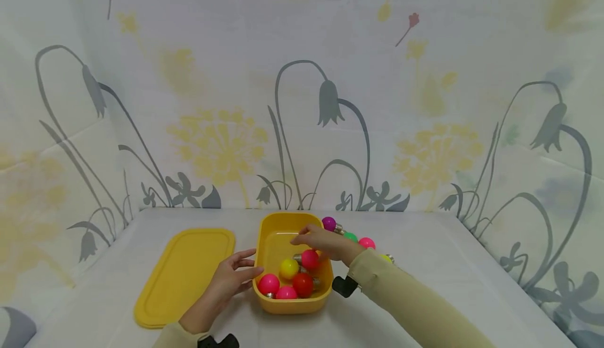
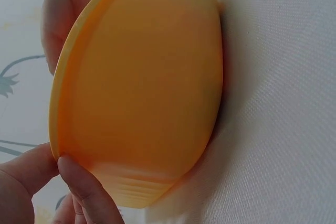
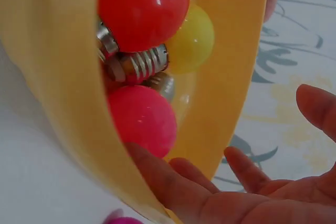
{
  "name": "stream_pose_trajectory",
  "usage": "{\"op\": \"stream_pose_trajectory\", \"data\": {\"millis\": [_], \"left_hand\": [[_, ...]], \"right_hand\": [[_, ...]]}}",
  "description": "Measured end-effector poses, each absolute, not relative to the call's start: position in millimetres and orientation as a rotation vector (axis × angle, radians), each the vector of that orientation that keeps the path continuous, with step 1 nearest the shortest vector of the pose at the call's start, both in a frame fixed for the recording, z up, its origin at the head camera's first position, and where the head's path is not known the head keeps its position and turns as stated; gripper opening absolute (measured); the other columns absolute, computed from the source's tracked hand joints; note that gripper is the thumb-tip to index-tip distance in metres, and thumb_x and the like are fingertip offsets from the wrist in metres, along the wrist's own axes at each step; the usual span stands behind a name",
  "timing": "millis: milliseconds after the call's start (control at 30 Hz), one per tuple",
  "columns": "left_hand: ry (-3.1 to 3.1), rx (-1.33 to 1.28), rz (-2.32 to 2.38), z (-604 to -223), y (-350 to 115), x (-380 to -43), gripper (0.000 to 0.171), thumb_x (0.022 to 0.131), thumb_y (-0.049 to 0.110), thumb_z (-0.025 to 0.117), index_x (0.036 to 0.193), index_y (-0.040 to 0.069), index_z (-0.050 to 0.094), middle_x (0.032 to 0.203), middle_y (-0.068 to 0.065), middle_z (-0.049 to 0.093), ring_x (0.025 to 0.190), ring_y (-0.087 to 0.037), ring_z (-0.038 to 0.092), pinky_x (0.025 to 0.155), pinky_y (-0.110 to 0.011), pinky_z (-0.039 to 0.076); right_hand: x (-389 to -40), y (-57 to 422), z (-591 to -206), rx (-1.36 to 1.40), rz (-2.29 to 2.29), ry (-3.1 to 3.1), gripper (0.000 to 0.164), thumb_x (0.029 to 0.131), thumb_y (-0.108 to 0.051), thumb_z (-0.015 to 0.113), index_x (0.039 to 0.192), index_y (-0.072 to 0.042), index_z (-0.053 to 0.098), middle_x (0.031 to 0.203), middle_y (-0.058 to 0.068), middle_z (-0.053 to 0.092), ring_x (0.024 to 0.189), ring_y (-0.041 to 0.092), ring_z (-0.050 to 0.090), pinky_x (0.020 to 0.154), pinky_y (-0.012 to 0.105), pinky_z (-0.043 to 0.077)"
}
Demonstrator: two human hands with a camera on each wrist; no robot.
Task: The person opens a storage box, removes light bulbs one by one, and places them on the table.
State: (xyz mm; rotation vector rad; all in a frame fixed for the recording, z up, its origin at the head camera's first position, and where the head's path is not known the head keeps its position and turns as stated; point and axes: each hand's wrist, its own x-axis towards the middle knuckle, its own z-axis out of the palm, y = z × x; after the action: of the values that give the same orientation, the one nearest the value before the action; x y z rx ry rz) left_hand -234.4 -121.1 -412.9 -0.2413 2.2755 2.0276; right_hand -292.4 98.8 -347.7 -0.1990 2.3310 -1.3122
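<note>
A yellow plastic container (image 1: 278,222) holds several light bulbs in its near half: a red bulb (image 1: 302,284), a yellow bulb (image 1: 289,269) and pink ones. My left hand (image 1: 229,279) grips the container's left rim, one digit over the edge and another against the outer wall in the left wrist view. Over the right rim reaches my right hand (image 1: 325,240), its fingers loose and holding nothing. Just below those fingers lies a pink bulb (image 3: 144,121), its metal base against other bulbs.
Left of the container lies a flat yellow lid (image 1: 186,274). More bulbs rest on the white table beyond the right hand: a purple bulb (image 1: 329,224), a green bulb (image 1: 350,236) and a pink bulb (image 1: 366,242), with a yellow one partly behind the sleeve. A flowered cloth (image 1: 302,143) hangs behind.
</note>
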Motion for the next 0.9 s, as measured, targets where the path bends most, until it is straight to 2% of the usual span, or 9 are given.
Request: {"op": "stream_pose_trajectory", "data": {"millis": [200, 300, 467, 667, 767, 900], "left_hand": [[2.275, -0.255, 2.021, -413, -122, -236, 0.055, 0.079, 0.014, 0.074, 0.129, 0.004, 0.052, 0.103, -0.013, 0.055, 0.080, -0.021, 0.055, 0.068, -0.030, 0.054], [2.267, -0.262, 2.020, -414, -122, -236, 0.056, 0.079, 0.014, 0.075, 0.129, 0.004, 0.052, 0.104, -0.013, 0.055, 0.081, -0.021, 0.055, 0.069, -0.031, 0.054], [2.268, -0.257, 2.017, -414, -121, -237, 0.055, 0.080, 0.015, 0.074, 0.129, 0.004, 0.052, 0.104, -0.013, 0.055, 0.081, -0.021, 0.055, 0.070, -0.031, 0.054], [2.272, -0.243, 2.023, -414, -120, -236, 0.054, 0.080, 0.013, 0.074, 0.129, 0.004, 0.052, 0.104, -0.013, 0.055, 0.081, -0.021, 0.056, 0.071, -0.033, 0.054], [2.269, -0.240, 2.025, -414, -120, -236, 0.055, 0.080, 0.013, 0.074, 0.129, 0.004, 0.052, 0.103, -0.013, 0.056, 0.081, -0.021, 0.056, 0.071, -0.033, 0.054], [2.261, -0.241, 2.033, -414, -121, -236, 0.055, 0.079, 0.014, 0.075, 0.129, 0.004, 0.053, 0.103, -0.013, 0.055, 0.081, -0.021, 0.056, 0.070, -0.032, 0.054]], "right_hand": [[-307, 92, -354, -0.290, -1.513, 2.146, 0.042, 0.091, -0.020, 0.058, 0.125, 0.004, 0.046, 0.121, 0.021, 0.050, 0.107, 0.037, 0.051, 0.083, 0.042, 0.050], [-311, 89, -348, -0.327, -1.460, 2.159, 0.039, 0.091, -0.014, 0.057, 0.124, 0.004, 0.048, 0.117, 0.021, 0.053, 0.105, 0.038, 0.053, 0.081, 0.041, 0.052], [-318, 80, -344, -0.421, -1.271, 2.268, 0.035, 0.088, -0.005, 0.059, 0.122, 0.003, 0.053, 0.107, 0.018, 0.058, 0.103, 0.038, 0.055, 0.080, 0.041, 0.052], [-328, 75, -360, -0.356, -1.202, 2.277, 0.034, 0.080, 0.007, 0.063, 0.112, -0.001, 0.058, 0.099, 0.015, 0.057, 0.091, 0.031, 0.059, 0.079, 0.039, 0.053], [-329, 74, -366, -0.349, -1.175, 2.230, 0.037, 0.076, 0.007, 0.068, 0.110, -0.004, 0.059, 0.098, 0.012, 0.058, 0.089, 0.027, 0.060, 0.079, 0.038, 0.053], [-329, 71, -370, -0.385, -1.145, 2.192, 0.035, 0.076, 0.002, 0.072, 0.108, -0.006, 0.059, 0.097, 0.010, 0.061, 0.088, 0.026, 0.060, 0.078, 0.037, 0.053]]}}
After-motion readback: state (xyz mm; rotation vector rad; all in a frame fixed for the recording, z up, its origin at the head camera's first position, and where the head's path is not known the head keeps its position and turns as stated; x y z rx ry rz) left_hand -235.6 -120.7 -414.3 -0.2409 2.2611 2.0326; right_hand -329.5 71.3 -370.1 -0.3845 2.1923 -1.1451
